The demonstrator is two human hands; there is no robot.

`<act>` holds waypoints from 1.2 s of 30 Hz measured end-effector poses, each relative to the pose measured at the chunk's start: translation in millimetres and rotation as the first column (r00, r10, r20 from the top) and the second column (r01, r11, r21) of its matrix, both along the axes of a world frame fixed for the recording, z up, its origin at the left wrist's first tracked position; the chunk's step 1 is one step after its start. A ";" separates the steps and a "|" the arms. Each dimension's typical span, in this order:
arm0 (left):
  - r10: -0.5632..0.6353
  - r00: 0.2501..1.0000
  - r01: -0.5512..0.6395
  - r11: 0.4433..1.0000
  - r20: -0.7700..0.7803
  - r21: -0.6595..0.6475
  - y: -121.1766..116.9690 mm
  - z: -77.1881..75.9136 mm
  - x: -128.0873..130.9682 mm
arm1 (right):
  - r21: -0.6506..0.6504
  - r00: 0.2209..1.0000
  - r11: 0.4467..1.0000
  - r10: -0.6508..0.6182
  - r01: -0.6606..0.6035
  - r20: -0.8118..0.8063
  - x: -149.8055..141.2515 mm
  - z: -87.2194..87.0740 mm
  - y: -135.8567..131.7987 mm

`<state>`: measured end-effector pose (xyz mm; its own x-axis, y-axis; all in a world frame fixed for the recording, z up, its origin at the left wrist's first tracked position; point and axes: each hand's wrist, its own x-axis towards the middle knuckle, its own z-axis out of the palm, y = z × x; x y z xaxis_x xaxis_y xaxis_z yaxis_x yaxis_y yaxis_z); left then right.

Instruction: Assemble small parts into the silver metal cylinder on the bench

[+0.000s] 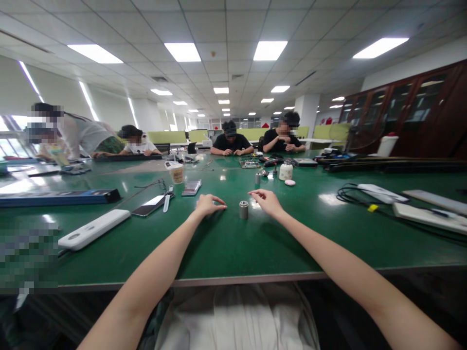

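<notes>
A small grey metal cylinder (243, 209) stands upright on the green table (233, 243) between my two hands. My left hand (208, 204) rests on the table just left of it, fingers curled loosely with the fingertips on the surface and nothing in them. My right hand (267, 200) hovers just right of the cylinder, fingers bent and slightly apart, not touching it. Both forearms reach out from the table's near edge.
A white power strip (93, 229), a phone (149, 205), a paper cup (177, 172), a white jar (286, 171) and small metal parts lie farther out. Cables and flat white devices (426, 214) sit at right. Several people work at the far side.
</notes>
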<state>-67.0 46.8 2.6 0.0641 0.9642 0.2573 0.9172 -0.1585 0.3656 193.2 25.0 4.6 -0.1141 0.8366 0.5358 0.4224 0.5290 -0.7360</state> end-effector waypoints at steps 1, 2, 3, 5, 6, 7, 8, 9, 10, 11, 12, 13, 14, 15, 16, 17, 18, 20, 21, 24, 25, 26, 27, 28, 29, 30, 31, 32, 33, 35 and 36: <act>0.000 1.000 0.000 1.000 -0.005 0.003 -0.7 -0.4 0.8 | 0.001 1.000 1.000 -0.003 0.003 0.003 0.0 -0.1 0.0; -0.001 1.000 0.001 1.000 -0.005 0.005 -1.2 -1.1 1.8 | 0.003 1.000 1.000 -0.006 0.005 0.007 0.0 -0.1 -0.1; -0.007 1.000 0.007 1.000 0.000 0.009 -1.6 -2.1 3.0 | 0.004 1.000 1.000 -0.008 0.008 0.010 0.1 -0.1 -0.1; -0.042 0.999 0.041 0.999 0.026 0.023 -2.5 -4.5 6.1 | 0.007 1.000 1.000 -0.009 0.009 0.013 0.0 -0.1 -0.2; -0.071 0.997 0.070 0.997 0.041 0.033 -3.2 -5.7 8.1 | 0.009 1.000 1.000 -0.007 0.007 0.014 0.0 0.0 -0.2; -0.105 0.993 0.102 0.994 0.055 0.047 -4.3 -6.6 10.5 | 0.012 1.000 1.000 -0.005 0.005 0.013 -0.1 0.1 -0.3; -0.140 0.988 0.136 0.989 0.067 0.063 -6.1 -6.9 13.6 | 0.013 1.000 1.000 -0.002 0.002 0.012 -0.2 0.2 -0.4; -0.174 0.982 0.167 0.982 0.079 0.085 -8.5 -6.7 17.2 | 0.014 1.000 1.000 0.000 0.000 0.009 -0.3 0.4 -0.5; -0.200 0.975 0.189 0.975 0.096 0.116 -11.7 -5.7 21.5 | 0.013 1.000 1.000 0.001 -0.001 0.007 -0.5 0.6 -0.6; -0.219 0.968 0.199 0.967 0.121 0.160 -15.5 -4.0 26.4 | 0.011 1.000 1.000 0.001 -0.001 0.006 -0.6 0.8 -0.7; -0.236 0.960 0.202 0.955 0.151 0.216 -19.8 -1.7 31.6 | 0.009 1.000 1.000 0.000 0.000 0.006 -0.7 1.0 -0.8; -0.254 0.950 0.197 0.939 0.184 0.280 -24.4 0.9 37.2 | 0.008 1.000 1.000 -0.001 0.001 0.007 -0.7 1.1 -1.0; -0.276 0.938 0.191 0.917 0.211 0.349 -29.0 3.7 42.8 | 0.007 1.000 1.000 0.000 0.000 0.009 -0.8 1.2 -1.2; -0.301 0.925 0.187 0.892 0.230 0.412 -33.4 6.4 48.2 | 0.006 1.000 1.000 0.002 -0.002 0.012 -0.8 1.2 -1.4; -0.329 0.913 0.190 0.865 0.241 0.464 -37.4 8.6 53.3 | 0.006 1.000 1.000 0.004 -0.004 0.013 -0.8 1.2 -1.5; -0.360 0.900 0.200 0.841 0.245 0.502 -40.9 10.2 57.9 | 0.005 1.000 1.000 0.005 -0.005 0.015 -0.8 1.1 -1.6; -0.389 0.887 0.214 0.823 0.248 0.527 -43.7 11.2 62.1 | 0.004 1.000 1.000 0.006 -0.006 0.016 -0.9 0.9 -1.6; -0.438 0.862 0.244 0.799 0.254 0.550 -47.2 11.3 68.8 | 0.005 1.000 1.000 0.000 0.000 0.018 -0.8 0.7 -1.5; -0.454 0.853 0.254 0.792 0.258 0.555 -47.9 10.6 71.3 | 0.007 1.000 1.000 -0.005 0.005 0.020 -0.8 0.5 -1.3; -0.468 0.843 0.261 0.787 0.265 0.560 -47.7 7.0 76.1 | 0.017 1.000 1.000 -0.014 0.013 0.028 -0.3 0.3 -0.7; -0.467 0.844 0.260 0.788 0.265 0.558 -47.1 5.7 76.9 | 0.020 0.999 1.000 -0.015 0.014 0.031 -0.2 0.2 -0.6; -0.464 0.846 0.261 0.790 0.263 0.555 -46.5 4.5 77.3 | 0.024 0.999 1.000 -0.015 0.014 0.033 -0.1 0.1 -0.5; -0.462 0.848 0.262 0.791 0.258 0.553 -45.9 3.5 77.4 | 0.027 0.999 1.000 -0.013 0.012 0.036 -0.1 0.0 -0.5; -0.460 0.852 0.264 0.791 0.251 0.552 -45.4 2.6 77.2 | 0.029 0.999 1.000 -0.011 0.010 0.038 -0.2 -0.1 -0.4; -0.460 0.854 0.269 0.790 0.243 0.551 -45.1 2.1 77.0 | 0.029 0.999 1.000 -0.010 0.009 0.039 -0.4 -0.2 -0.4; -0.461 0.856 0.272 0.788 0.235 0.553 -44.8 1.8 76.7 | 0.027 0.999 1.000 -0.012 0.011 0.039 -0.7 -0.2 -0.4; -0.465 0.856 0.277 0.782 0.226 0.558 -44.7 1.7 76.5 | 0.025 0.999 1.000 -0.014 0.013 0.037 -1.0 -0.2 -0.4; -0.473 0.855 0.283 0.771 0.215 0.570 -44.6 1.9 76.3 | 0.023 0.999 1.000 -0.015 0.014 0.034 -1.2 -0.1 -0.5; -0.481 0.852 0.286 0.756 0.204 0.588 -44.6 2.1 76.2 | 0.022 0.999 1.000 -0.017 0.016 0.032 -1.4 0.0 -0.6; -0.488 0.852 0.273 0.723 0.189 0.634 -44.6 2.6 76.3 | 0.027 0.999 1.000 -0.015 0.015 0.028 -1.4 0.5 -1.0; -0.482 0.856 0.258 0.711 0.187 0.654 -44.4 2.7 76.3 | 0.031 1.000 0.999 -0.011 0.010 0.029 -1.2 0.7 -1.4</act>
